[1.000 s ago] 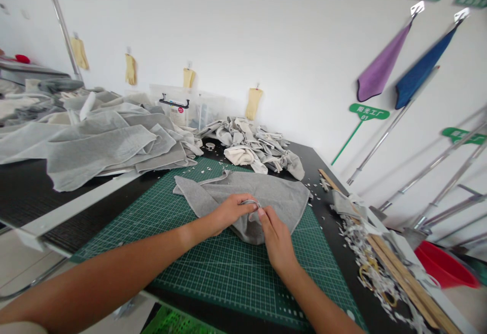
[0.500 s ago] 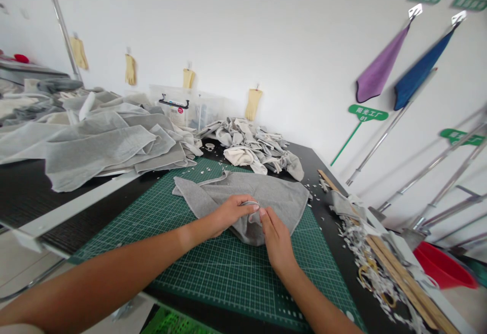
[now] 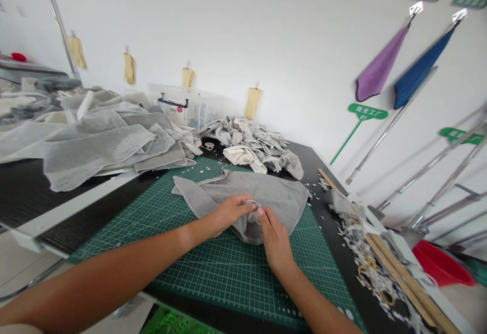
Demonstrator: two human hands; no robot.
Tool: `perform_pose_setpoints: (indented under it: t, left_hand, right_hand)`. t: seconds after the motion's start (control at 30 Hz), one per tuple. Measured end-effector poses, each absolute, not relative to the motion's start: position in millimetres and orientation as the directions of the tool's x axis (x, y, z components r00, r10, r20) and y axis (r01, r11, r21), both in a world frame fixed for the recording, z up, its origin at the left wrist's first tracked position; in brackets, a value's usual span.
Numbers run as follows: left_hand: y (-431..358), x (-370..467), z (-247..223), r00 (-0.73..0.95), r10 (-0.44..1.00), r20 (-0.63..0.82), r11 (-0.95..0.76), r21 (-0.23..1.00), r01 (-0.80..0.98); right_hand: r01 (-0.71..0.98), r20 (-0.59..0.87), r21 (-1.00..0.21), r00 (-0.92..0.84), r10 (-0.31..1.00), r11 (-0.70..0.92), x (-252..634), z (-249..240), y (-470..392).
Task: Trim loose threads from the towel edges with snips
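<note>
Left hand [image 3: 233, 213]: pinching | Right hand [image 3: 275, 232]: pinching (fingertips [image 3: 261, 212] close together) | Forearms [image 3: 144, 253]: bare, converging

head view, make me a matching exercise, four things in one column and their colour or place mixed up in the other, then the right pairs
1. mat
2. cloth on the mat
3. tub
4. gloves

a. red, at the lower right
b. yellow, hung on the wall
c. green with a pale grid
d. grey, held by left hand and right hand

Pairs: 1-c, 2-d, 3-a, 4-b
</note>
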State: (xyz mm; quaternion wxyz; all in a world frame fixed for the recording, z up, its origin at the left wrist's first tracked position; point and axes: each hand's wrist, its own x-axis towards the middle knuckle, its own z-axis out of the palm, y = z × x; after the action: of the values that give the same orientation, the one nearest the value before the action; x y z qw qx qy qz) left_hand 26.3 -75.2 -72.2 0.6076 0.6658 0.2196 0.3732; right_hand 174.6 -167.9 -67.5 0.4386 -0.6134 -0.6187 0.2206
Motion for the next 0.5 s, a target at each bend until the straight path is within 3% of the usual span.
perform_pose_setpoints:
  t: [0.5]
  left_hand:
    - [-76.8, 26.6, -71.8, 0.630, 0.742, 0.227, -0.139, 0.973, -0.186]
  right_hand:
    - [0.608, 0.299, -0.779, 0.142, 0.944, 0.155, 174.9, -70.5, -168.7]
